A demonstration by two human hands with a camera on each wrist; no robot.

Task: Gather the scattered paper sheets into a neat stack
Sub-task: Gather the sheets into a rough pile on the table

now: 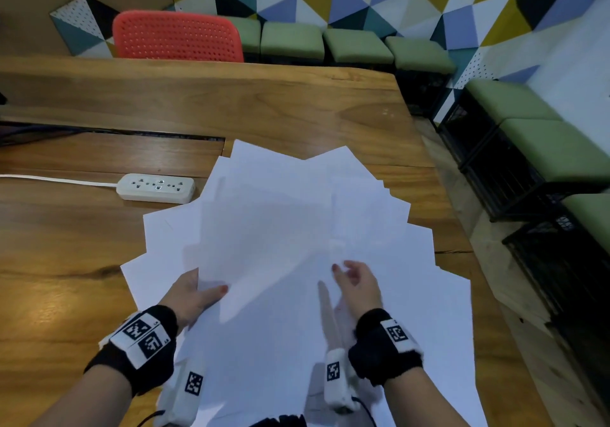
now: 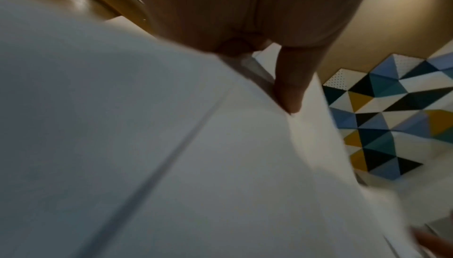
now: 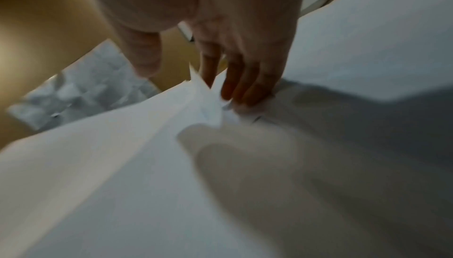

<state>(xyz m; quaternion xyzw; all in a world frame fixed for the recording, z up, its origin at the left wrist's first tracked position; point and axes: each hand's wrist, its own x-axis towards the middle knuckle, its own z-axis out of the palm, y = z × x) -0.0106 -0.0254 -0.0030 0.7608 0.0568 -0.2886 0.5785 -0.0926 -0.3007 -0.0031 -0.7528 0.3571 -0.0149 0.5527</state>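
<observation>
My left hand (image 1: 191, 289) pinches the near left edge of the fanned white paper sheets (image 1: 280, 228), thumb (image 1: 214, 291) on top and fingers hidden beneath, so the upper sheets lift while the rest lie spread beyond my fingertips on the brown wooden table (image 1: 66, 261). My right hand (image 1: 358, 286) hovers just over them with fingers (image 3: 247, 80) loosely bent, tips brushing loose corners, I judge to draw those corners toward my left thumb.

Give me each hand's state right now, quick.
Left hand: pinching the top paper sheets at their near left edge, thumb on top.
Right hand: open, fingers loosely curved over the spread sheets, gripping nothing.
</observation>
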